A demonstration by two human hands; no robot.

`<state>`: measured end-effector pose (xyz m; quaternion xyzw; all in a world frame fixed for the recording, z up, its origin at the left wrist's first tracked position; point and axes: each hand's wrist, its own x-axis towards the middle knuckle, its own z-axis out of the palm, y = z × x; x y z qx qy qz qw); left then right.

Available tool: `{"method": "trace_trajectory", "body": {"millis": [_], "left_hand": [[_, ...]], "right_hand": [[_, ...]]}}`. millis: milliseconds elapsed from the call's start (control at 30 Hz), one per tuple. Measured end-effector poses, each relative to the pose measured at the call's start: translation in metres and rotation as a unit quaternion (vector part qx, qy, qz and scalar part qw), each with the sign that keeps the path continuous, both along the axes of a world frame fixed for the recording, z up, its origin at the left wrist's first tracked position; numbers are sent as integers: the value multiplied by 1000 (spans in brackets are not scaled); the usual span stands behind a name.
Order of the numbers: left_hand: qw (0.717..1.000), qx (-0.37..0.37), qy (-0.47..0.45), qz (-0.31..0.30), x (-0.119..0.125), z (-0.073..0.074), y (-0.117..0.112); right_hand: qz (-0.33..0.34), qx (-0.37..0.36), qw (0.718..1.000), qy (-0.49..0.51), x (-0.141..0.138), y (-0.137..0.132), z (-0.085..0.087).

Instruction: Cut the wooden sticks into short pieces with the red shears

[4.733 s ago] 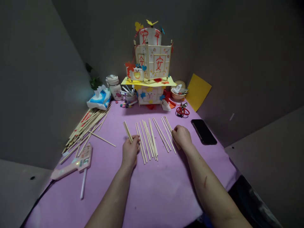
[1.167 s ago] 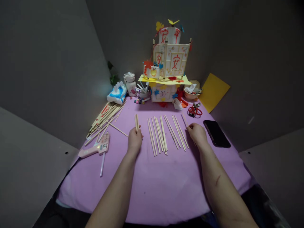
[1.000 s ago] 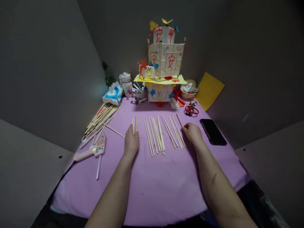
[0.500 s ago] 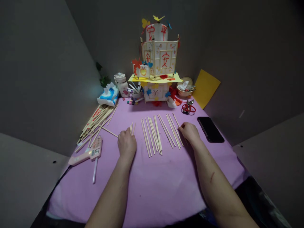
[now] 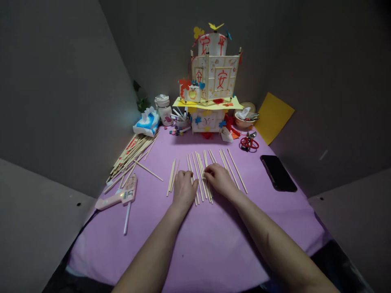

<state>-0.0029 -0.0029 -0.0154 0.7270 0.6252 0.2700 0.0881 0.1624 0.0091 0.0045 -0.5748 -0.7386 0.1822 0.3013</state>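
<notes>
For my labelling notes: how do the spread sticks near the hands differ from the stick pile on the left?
The spread sticks lie mostly side by side; the stick pile is heaped and overlapping. Red shows among the stick pile, none among the spread sticks. The left hand and right hand are over the spread sticks, while the stick pile has neither hand on it. Both are pale, thin sticks on the purple cloth.

Paper model (image 5: 211, 81) is showing red characters (image 5: 222, 79) on white; before it, sticks (image 5: 237, 171) are showing cream; beneath it, cloth (image 5: 210, 240) is showing purple
</notes>
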Motion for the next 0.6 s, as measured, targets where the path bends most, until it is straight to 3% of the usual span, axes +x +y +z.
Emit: {"method": "trace_trajectory", "body": {"millis": [133, 267, 600], "left_hand": [[1000, -5, 13, 10, -4, -5, 1], [1000, 7, 7, 10, -8, -7, 1], [1000, -3, -26, 6, -8, -6, -1]], "right_hand": [[29, -16, 997, -73, -28, 5, 0], [17, -11, 993, -116, -36, 8, -6], [51, 53, 994, -78, -35, 1, -16]]}}
